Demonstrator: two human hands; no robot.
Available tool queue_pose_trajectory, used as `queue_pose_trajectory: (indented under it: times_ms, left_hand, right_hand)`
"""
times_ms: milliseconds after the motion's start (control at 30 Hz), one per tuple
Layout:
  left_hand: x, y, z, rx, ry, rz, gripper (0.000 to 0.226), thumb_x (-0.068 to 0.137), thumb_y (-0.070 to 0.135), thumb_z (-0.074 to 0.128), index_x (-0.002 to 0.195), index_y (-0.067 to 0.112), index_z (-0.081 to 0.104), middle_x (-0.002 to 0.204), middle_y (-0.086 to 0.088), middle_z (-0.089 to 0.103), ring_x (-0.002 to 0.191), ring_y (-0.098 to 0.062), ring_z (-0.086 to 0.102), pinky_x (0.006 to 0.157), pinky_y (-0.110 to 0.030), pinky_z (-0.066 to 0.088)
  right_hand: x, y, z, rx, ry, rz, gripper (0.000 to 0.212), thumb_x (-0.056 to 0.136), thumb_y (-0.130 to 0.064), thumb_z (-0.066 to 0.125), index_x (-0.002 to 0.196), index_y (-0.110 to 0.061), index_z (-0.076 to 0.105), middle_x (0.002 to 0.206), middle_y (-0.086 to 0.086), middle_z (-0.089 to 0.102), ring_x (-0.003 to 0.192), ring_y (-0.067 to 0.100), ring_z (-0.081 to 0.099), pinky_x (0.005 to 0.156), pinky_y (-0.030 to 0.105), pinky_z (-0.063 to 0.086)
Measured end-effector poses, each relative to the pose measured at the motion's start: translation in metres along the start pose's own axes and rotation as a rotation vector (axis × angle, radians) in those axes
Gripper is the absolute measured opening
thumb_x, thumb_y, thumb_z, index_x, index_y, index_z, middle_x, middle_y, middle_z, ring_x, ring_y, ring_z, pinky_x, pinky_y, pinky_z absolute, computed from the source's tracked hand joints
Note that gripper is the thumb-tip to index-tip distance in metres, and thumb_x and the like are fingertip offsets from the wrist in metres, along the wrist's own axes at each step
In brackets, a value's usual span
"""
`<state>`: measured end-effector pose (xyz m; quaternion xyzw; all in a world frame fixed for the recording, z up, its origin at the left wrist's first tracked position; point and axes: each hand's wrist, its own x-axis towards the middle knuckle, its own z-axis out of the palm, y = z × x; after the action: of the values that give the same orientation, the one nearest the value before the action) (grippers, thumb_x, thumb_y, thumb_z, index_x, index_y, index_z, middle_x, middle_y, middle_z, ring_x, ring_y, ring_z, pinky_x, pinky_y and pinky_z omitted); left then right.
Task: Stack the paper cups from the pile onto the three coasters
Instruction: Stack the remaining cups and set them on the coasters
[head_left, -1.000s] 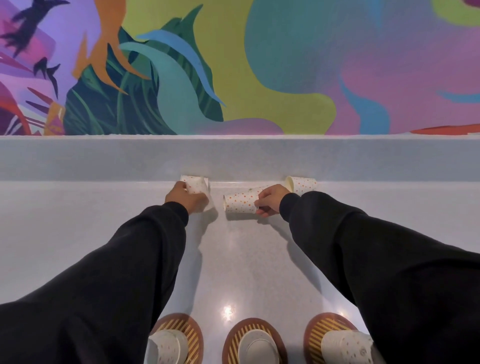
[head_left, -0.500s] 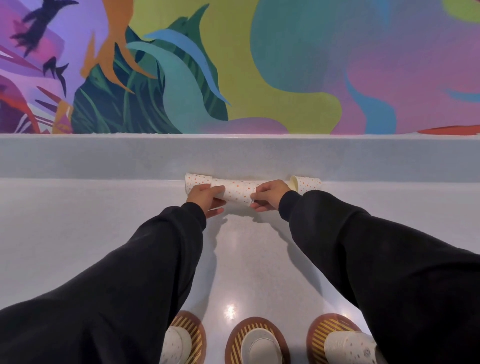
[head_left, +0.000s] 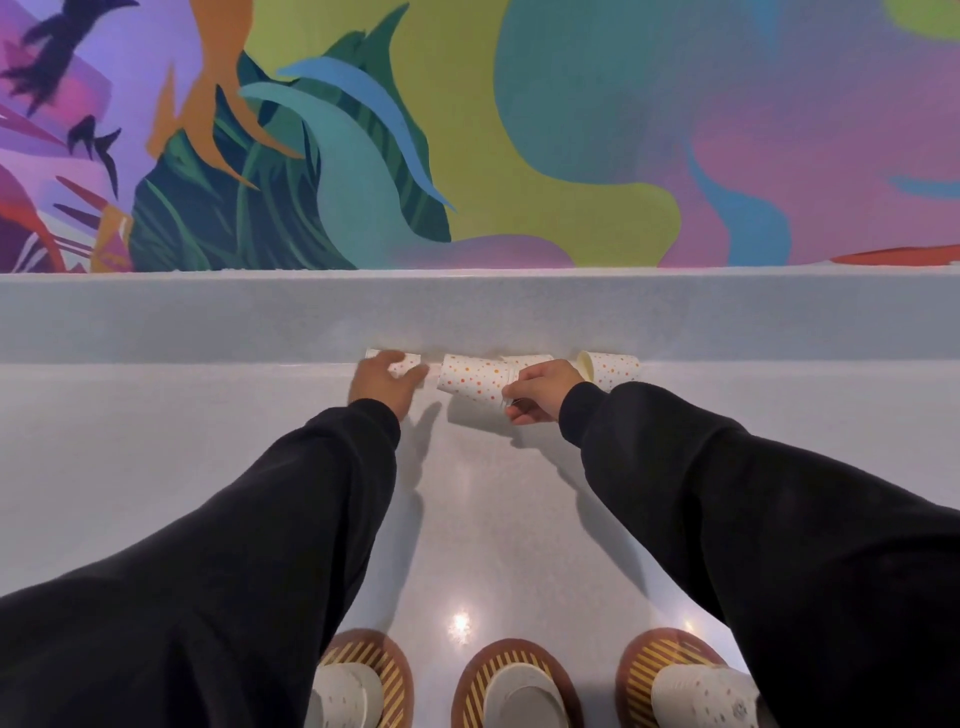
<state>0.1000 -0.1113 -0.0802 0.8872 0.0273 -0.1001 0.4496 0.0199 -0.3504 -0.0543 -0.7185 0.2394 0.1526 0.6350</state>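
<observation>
R hand (head_left: 543, 394) is pinching the narrow end of an orange-dotted cup (head_left: 470, 378), fingers curled on top, thumb below. The cup is lying sideways w/ its wide mouth pointing left and hanging just clear of the counter (head_left: 493, 519), w/ a shadow showing under it.

L hand (head_left: 383, 382) is curling its fingers over a second cup (head_left: 408, 364), which is lying on its side, tucked against the backsplash (head_left: 208, 322). A small gap is separating the two cups.

A third cup (head_left: 525, 359) is peeking out just behind the R hand, also against the backsplash. A fourth cup (head_left: 613, 370) is lying on its side to the right, mouth facing left, partly hidden by the R wrist.

Black sleeves (head_left: 260, 571) are covering both arms.

Near the bottom edge, 3 striped, brown-rimmed coasters are sitting in a row: left coaster (head_left: 390, 662), mid coaster (head_left: 474, 680), right coaster (head_left: 641, 670). Each is carrying cups: left stack (head_left: 347, 699), mid stack (head_left: 522, 697), right stack (head_left: 701, 693). Can't tell the counts. The sleeves are hiding part of the outer two.

A colourful mural (head_left: 519, 130) is filling the wall above the backsplash.
</observation>
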Motion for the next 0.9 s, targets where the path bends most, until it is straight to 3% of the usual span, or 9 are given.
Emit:
queue_pose_trajectory:
  times_ms: [67, 200, 300, 400, 533, 633, 733, 833, 900]
  left_hand:
    - [0.013, -0.01, -0.009, 0.333, 0.067, 0.163, 0.057, 0.09, 0.033, 0.075, 0.141, 0.017, 0.055, 0.145, -0.009, 0.05, 0.128, -0.031, 0.054, 0.11, -0.044, 0.044]
    - [0.028, -0.028, -0.016, 0.96, -0.083, 0.318, 0.082, 0.085, 0.023, 0.072, 0.155, 0.028, 0.031, 0.164, -0.002, 0.029, 0.148, -0.029, 0.03, 0.113, -0.049, 0.04]
    - [0.034, -0.032, -0.017, 1.056, -0.111, 0.33, 0.086, 0.083, 0.027, 0.07, 0.156, 0.027, 0.026, 0.157, -0.002, 0.037, 0.142, -0.028, 0.037, 0.109, -0.047, 0.042]
    - [0.034, -0.034, -0.018, 1.177, -0.093, 0.334, 0.082, 0.085, 0.048, 0.065, 0.155, 0.029, 0.025, 0.141, -0.006, 0.047, 0.127, -0.029, 0.046, 0.101, -0.043, 0.042]
    - [0.031, -0.036, -0.015, 1.237, -0.205, 0.191, 0.066, 0.079, 0.056, 0.064, 0.138, 0.03, 0.046, 0.125, -0.002, 0.048, 0.117, -0.027, 0.05, 0.093, -0.041, 0.044]
    - [0.021, -0.02, -0.017, 0.98, -0.227, 0.017, 0.071, 0.07, 0.062, 0.066, 0.129, 0.024, 0.05, 0.122, -0.003, 0.055, 0.113, -0.029, 0.058, 0.096, -0.045, 0.047]
    - [0.01, 0.01, -0.029, 0.404, -0.108, -0.096, 0.073, 0.074, 0.049, 0.082, 0.131, 0.017, 0.049, 0.12, -0.008, 0.061, 0.109, -0.032, 0.06, 0.094, -0.041, 0.051]
    - [-0.015, 0.049, -0.048, -0.204, -0.094, -0.115, 0.054, 0.08, 0.033, 0.085, 0.121, 0.012, 0.057, 0.118, -0.011, 0.068, 0.105, -0.031, 0.066, 0.088, -0.041, 0.055]
    - [-0.043, 0.071, -0.058, -0.432, -0.178, -0.102, 0.029, 0.085, 0.026, 0.081, 0.106, 0.015, 0.064, 0.114, -0.013, 0.072, 0.102, -0.03, 0.07, 0.092, -0.043, 0.056]
  right_hand:
    - [-0.001, 0.0, -0.003, -0.005, 0.021, 0.016, 0.012, 0.089, 0.0, 0.076, 0.081, -0.003, 0.069, 0.067, 0.016, 0.072, 0.065, 0.025, 0.07, 0.073, 0.036, 0.066]
    - [-0.004, 0.003, -0.004, -0.021, 0.043, 0.045, 0.008, 0.089, 0.001, 0.075, 0.085, -0.002, 0.069, 0.069, 0.018, 0.071, 0.062, 0.025, 0.069, 0.073, 0.038, 0.065]
    - [-0.007, 0.004, -0.007, -0.032, 0.055, 0.062, 0.007, 0.089, 0.001, 0.075, 0.087, -0.001, 0.069, 0.067, 0.017, 0.071, 0.06, 0.024, 0.068, 0.069, 0.036, 0.065]
    - [-0.011, 0.003, -0.011, -0.047, 0.052, 0.072, 0.007, 0.09, 0.0, 0.075, 0.089, 0.0, 0.068, 0.069, 0.017, 0.07, 0.064, 0.026, 0.068, 0.075, 0.039, 0.065]
    - [-0.018, 0.0, -0.014, -0.05, 0.052, 0.086, 0.011, 0.091, -0.001, 0.075, 0.086, -0.003, 0.065, 0.069, 0.017, 0.069, 0.064, 0.025, 0.068, 0.08, 0.041, 0.064]
    - [-0.024, -0.004, -0.015, -0.06, 0.053, 0.079, 0.01, 0.09, -0.001, 0.076, 0.088, -0.003, 0.067, 0.07, 0.016, 0.07, 0.067, 0.025, 0.069, 0.086, 0.046, 0.064]
    - [-0.035, -0.01, -0.015, -0.075, 0.063, 0.063, 0.012, 0.09, -0.002, 0.078, 0.094, -0.005, 0.067, 0.078, 0.019, 0.073, 0.069, 0.025, 0.071, 0.083, 0.043, 0.065]
    - [-0.052, -0.018, -0.013, -0.079, 0.058, 0.04, 0.013, 0.09, -0.003, 0.078, 0.092, -0.007, 0.066, 0.093, 0.026, 0.076, 0.076, 0.028, 0.073, 0.084, 0.043, 0.065]
    - [-0.067, -0.024, -0.011, -0.054, 0.049, 0.023, 0.011, 0.091, -0.004, 0.078, 0.096, -0.003, 0.068, 0.092, 0.026, 0.076, 0.075, 0.028, 0.073, 0.087, 0.044, 0.064]
